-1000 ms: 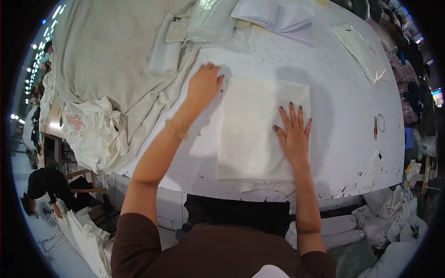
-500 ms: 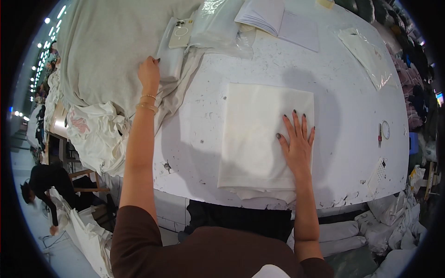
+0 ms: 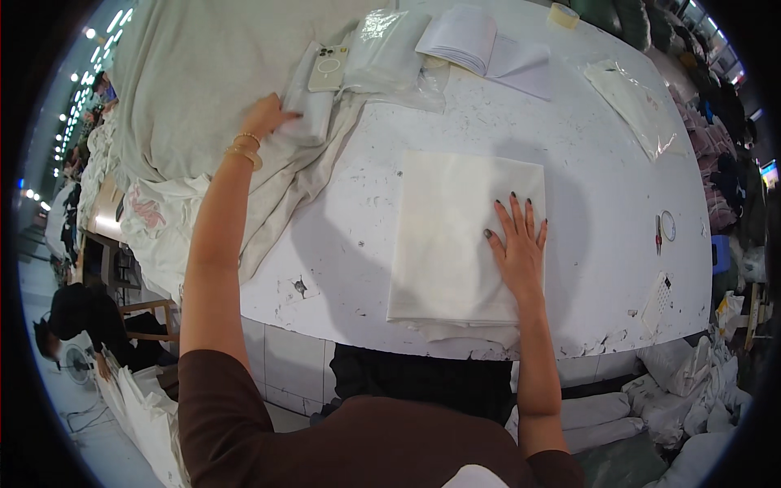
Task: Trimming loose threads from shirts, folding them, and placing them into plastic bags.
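My right hand lies flat with spread fingers on the right side of a folded white cloth. A looser edge of fabric shows under the fold at the table's front. My left hand reaches to the far left, over a grey-beige cloth. It is beside a flat stack of clear plastic bags, one finger extending over their left edge. Motion smears its fingers, so whether they grip a bag is unclear. A light-coloured phone rests on the bags' far end.
The white table also carries a thicker plastic-wrapped pile, an open notebook, a tape roll, a bagged garment and small snips. Crumpled white garments hang at the left edge. Another person bends at far left.
My left hand has turned and shifted slightly, its finger now reaching over the bags' edge. The left elbow has swung outward. My right hand stays flat on the folded cloth.
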The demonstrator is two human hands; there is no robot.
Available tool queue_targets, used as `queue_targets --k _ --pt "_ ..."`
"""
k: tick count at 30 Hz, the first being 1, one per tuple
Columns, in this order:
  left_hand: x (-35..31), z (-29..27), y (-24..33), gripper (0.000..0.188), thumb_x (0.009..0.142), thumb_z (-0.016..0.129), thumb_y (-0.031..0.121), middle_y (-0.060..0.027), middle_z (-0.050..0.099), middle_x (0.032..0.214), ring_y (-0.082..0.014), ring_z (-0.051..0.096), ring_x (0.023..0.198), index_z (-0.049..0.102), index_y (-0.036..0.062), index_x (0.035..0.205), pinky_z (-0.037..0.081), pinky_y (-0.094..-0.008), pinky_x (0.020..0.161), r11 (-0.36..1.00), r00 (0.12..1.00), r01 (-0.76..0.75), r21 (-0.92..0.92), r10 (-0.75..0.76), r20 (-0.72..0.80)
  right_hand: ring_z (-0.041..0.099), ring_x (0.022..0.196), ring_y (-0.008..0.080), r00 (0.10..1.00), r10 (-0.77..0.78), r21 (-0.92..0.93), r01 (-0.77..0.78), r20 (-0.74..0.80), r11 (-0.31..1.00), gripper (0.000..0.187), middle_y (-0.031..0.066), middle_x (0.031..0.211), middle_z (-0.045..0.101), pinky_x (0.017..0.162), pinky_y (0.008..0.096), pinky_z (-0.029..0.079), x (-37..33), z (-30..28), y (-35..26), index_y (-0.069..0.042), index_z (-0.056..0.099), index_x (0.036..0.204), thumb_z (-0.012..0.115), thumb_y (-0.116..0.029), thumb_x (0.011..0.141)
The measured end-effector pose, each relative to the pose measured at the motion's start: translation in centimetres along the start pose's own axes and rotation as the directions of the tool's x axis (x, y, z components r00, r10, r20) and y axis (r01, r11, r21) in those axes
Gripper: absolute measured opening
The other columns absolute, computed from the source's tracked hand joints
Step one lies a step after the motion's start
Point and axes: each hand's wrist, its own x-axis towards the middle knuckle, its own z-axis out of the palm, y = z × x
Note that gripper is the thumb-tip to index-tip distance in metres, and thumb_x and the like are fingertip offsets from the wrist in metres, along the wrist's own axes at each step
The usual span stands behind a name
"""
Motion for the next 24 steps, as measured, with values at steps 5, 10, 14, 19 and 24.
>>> queue_targets --k 5,10,14,19,24 --pt "0.0 0.2 -0.9 0.032 0.074 0.072 0.029 -0.0168 0.065 0.067 -0.0265 0.065 0.061 0.064 -0.0023 0.073 0.051 -0.0369 0.058 0.971 0.997 0.0 -0.238 -0.018 -0.072 0.018 0.143 0.0252 0.999 0.002 0.004 -0.002 0.037 1.0 0.05 0.0002 0.153 0.027 0.115 0.0515 0.007 0.0 -0.2 -0.2 -0.025 0.04 0.141 0.049 -0.035 0.093" --pt "0.7 -1.1 -2.6 0.019 0.074 0.07 0.018 -0.0157 0.066 0.067 -0.0258 0.065 0.061 0.068 0.0 0.073 0.051 -0.0352 0.059 0.967 0.999 0.029 -0.255 -0.024 0.02 0.017 0.143 0.0247 0.999 -0.004 0.017 0.004 0.034 1.0 0.05 -0.0002 0.153 0.026 0.115 0.0514 0.006 0.2 -0.1 -0.4 -0.025 0.04 0.141 0.05 -0.033 0.093" --pt "0.2 -1.7 -0.6 0.017 0.079 0.064 0.02 -0.0134 0.067 0.073 -0.0273 0.066 0.07 0.07 0.0034 0.078 0.051 -0.0369 0.066 0.998 0.998 -0.056 -0.034 0.057 0.022 0.017 0.143 0.0247 0.999 0.011 0.014 -0.012 0.038 1.0 0.05 -0.0002 0.153 0.026 0.115 0.0511 0.006 0.1 -0.2 -0.1 -0.025 0.04 0.141 0.05 -0.033 0.093" --pt "-0.1 -1.1 -1.4 0.02 0.083 0.057 0.022 -0.0114 0.068 0.088 -0.0313 0.065 0.084 0.07 0.0077 0.084 0.051 -0.0403 0.073 0.991 0.993 -0.051 0.125 0.065 -0.102 0.017 0.143 0.0251 0.999 0.0 0.026 -0.001 0.037 1.0 0.05 -0.0001 0.153 0.026 0.115 0.0504 0.006 0.1 -0.2 -0.4 -0.025 0.04 0.141 0.051 -0.032 0.093" --pt "0.9 -2.4 -1.1 0.017 0.083 0.053 0.018 -0.0107 0.067 0.093 -0.0323 0.063 0.089 0.067 0.0092 0.085 0.05 -0.0426 0.075 0.931 0.966 -0.213 0.296 0.246 -0.081 0.017 0.143 0.0251 1.0 -0.003 0.027 0.003 0.029 1.0 0.051 0.0001 0.153 0.027 0.115 0.0502 0.006 0.1 -0.2 -0.3 -0.025 0.04 0.141 0.051 -0.033 0.092"
